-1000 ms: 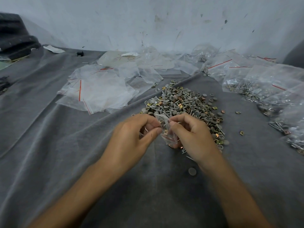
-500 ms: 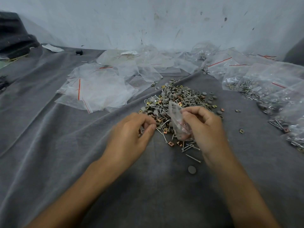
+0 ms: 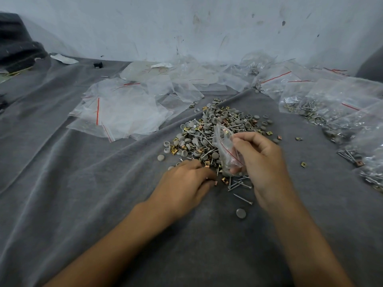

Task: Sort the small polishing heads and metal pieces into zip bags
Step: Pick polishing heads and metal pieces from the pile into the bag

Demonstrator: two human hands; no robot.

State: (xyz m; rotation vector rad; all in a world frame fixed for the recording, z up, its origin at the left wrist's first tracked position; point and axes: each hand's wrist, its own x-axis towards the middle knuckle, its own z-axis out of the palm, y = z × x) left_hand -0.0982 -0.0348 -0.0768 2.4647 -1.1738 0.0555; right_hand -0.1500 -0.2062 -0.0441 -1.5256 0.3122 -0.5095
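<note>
Two jobs: right hand [image 3: 263, 162] pinches bag [image 3: 224, 148] close by pile [image 3: 207, 133] for filling; left hand [image 3: 184, 183] curls at its edge, grasp unclear.

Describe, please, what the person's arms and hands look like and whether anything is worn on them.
The left hand and right hand are bare: no gloves, rings, watch or bracelet show. The left forearm and right forearm are bare too, with no sleeve in view.
</note>
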